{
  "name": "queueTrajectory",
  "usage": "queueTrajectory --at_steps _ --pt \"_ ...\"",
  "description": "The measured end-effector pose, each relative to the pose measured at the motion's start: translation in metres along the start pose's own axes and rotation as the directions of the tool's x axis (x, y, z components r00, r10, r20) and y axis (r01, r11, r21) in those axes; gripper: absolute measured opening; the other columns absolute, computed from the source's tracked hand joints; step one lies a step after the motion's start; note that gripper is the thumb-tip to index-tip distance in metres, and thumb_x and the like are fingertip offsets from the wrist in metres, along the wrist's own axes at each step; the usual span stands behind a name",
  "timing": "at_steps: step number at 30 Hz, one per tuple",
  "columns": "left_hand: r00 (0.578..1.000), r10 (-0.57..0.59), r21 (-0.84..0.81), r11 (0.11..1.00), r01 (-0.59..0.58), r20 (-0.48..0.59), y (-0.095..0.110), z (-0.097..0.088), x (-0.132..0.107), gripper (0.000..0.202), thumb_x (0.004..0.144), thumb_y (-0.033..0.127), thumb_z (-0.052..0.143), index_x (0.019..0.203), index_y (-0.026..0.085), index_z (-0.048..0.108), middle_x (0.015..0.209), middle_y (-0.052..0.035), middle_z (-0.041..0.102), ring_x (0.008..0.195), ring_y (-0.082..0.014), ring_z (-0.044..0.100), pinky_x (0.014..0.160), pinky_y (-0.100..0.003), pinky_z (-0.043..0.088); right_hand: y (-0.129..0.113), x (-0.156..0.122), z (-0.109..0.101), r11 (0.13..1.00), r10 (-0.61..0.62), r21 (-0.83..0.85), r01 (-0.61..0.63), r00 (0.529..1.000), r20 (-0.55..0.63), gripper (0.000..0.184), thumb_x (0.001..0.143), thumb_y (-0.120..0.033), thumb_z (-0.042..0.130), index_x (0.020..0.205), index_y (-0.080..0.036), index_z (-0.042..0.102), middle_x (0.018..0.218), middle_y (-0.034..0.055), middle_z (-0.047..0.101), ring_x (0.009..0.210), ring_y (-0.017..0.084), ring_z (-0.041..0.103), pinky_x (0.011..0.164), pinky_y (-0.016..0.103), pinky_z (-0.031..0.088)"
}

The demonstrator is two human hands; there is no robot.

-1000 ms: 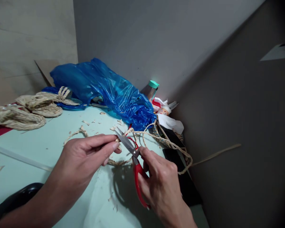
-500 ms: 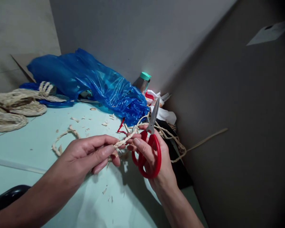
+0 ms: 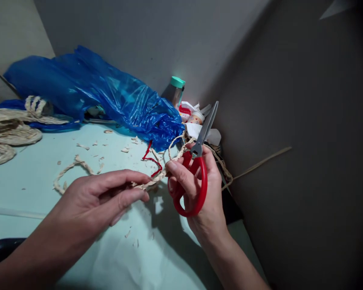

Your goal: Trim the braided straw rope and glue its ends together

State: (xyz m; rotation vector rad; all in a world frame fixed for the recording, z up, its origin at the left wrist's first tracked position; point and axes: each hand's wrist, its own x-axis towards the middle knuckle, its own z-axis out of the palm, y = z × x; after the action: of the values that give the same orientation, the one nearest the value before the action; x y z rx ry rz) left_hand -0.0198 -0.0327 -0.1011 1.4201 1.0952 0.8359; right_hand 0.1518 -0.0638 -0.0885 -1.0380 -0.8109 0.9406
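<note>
My left hand [image 3: 103, 197] pinches a braided straw cord [image 3: 148, 183] between thumb and fingers, just above the pale green table [image 3: 33, 177]. My right hand [image 3: 199, 189] is closed around red-handled scissors [image 3: 195, 177], whose blades are shut and point up and to the right. Its fingertips also pinch the same cord a little to the right of the left hand. A red thread [image 3: 151, 159] runs along the cord. The cord's free end [image 3: 69, 169] curls on the table to the left.
A crumpled blue plastic bag [image 3: 109, 100] lies at the back. Coils of braided straw [image 3: 9, 129] sit at the far left. A green-capped bottle [image 3: 175, 90] and small packets [image 3: 193, 117] crowd the corner by the grey wall. Straw scraps litter the table.
The scissors have swung from pointing at the cord to blades shut and upright. My right hand now also pinches the cord. The view has shifted right.
</note>
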Motion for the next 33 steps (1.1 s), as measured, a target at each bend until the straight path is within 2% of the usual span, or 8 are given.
queueTrajectory --at_steps 2,6,9,12,16,22,29,33 --pt "0.999 0.017 0.011 1.000 -0.018 0.048 -0.003 -0.004 0.000 0.021 0.078 0.053 0.074 0.086 0.034 0.082 0.066 0.0005 0.076 0.049 -0.0127 0.053 0.048 -0.021 0.045 0.000 -0.001 0.001 1.000 -0.004 -0.004 0.004 1.000 -0.002 0.051 0.075 -0.026 0.083 0.109 -0.027 0.045 0.071 -0.0096 0.063 0.048 0.007 0.052 0.045 0.019 0.044" --pt "0.986 -0.011 0.010 1.000 0.009 0.167 0.003 -0.002 -0.001 0.024 0.081 0.053 0.069 0.075 0.031 0.077 0.063 0.0013 0.068 0.057 -0.0136 0.056 0.054 -0.020 0.044 0.001 -0.001 0.002 1.000 0.008 -0.013 -0.008 1.000 0.001 0.051 0.076 -0.025 0.083 0.110 -0.027 0.044 0.071 -0.0098 0.065 0.048 0.007 0.055 0.044 0.018 0.044" --pt "0.995 -0.090 0.046 0.995 0.088 0.043 0.013 0.003 -0.004 0.022 0.068 0.048 0.080 0.082 0.031 0.077 0.072 0.0033 0.071 0.063 -0.0146 0.057 0.053 -0.020 0.041 0.000 -0.003 0.004 0.999 -0.001 -0.037 0.001 1.000 -0.001 0.053 0.074 -0.024 0.085 0.108 -0.027 0.044 0.071 -0.0099 0.066 0.050 0.007 0.057 0.044 0.017 0.045" --pt "0.997 -0.025 0.134 0.990 0.034 -0.066 0.016 0.006 -0.005 0.016 0.068 0.044 0.078 0.078 0.032 0.077 0.070 0.0050 0.071 0.060 -0.0137 0.054 0.052 -0.020 0.040 -0.001 -0.008 0.008 0.999 0.024 -0.037 -0.022 0.999 0.046 0.055 0.071 -0.021 0.086 0.105 -0.027 0.044 0.068 -0.0108 0.066 0.047 0.007 0.056 0.043 0.017 0.045" --pt "0.990 0.138 0.224 0.965 -0.139 0.020 0.012 0.004 -0.002 0.015 0.075 0.038 0.070 0.064 0.031 0.076 0.056 0.0052 0.067 0.052 -0.0128 0.056 0.052 -0.019 0.044 -0.001 -0.011 0.011 0.998 0.031 -0.056 -0.027 0.997 0.070 0.054 0.069 -0.019 0.087 0.102 -0.027 0.045 0.068 -0.0111 0.066 0.045 0.006 0.055 0.041 0.017 0.043" --pt "0.999 -0.025 0.163 0.986 0.031 -0.042 0.015 0.009 -0.005 0.013 0.072 0.040 0.070 0.068 0.030 0.078 0.044 0.0042 0.062 0.045 -0.0145 0.056 0.042 -0.019 0.042 0.001 -0.005 0.006 0.999 0.010 -0.031 -0.008 0.999 0.038 0.054 0.068 -0.018 0.088 0.100 -0.027 0.045 0.066 -0.0119 0.065 0.045 0.006 0.055 0.040 0.015 0.044" --pt "0.999 -0.027 0.192 0.981 0.032 -0.030 0.015 0.009 -0.006 0.018 0.073 0.039 0.066 0.073 0.027 0.080 0.043 0.0017 0.062 0.043 -0.0147 0.055 0.042 -0.020 0.043 0.002 0.005 -0.005 0.998 -0.042 -0.045 0.041 0.999 -0.015 0.050 0.073 -0.022 0.087 0.103 -0.025 0.047 0.069 -0.0104 0.068 0.045 0.005 0.056 0.041 0.015 0.048" --pt "0.999 -0.029 0.115 0.993 0.031 -0.014 0.014 0.008 -0.004 0.017 0.073 0.036 0.067 0.082 0.025 0.077 0.060 0.0005 0.073 0.044 -0.0134 0.057 0.044 -0.020 0.048 0.000 0.010 -0.010 0.997 -0.065 -0.051 0.062 0.997 -0.051 0.049 0.074 -0.024 0.086 0.103 -0.025 0.047 0.070 -0.0104 0.068 0.046 0.006 0.057 0.042 0.016 0.049"
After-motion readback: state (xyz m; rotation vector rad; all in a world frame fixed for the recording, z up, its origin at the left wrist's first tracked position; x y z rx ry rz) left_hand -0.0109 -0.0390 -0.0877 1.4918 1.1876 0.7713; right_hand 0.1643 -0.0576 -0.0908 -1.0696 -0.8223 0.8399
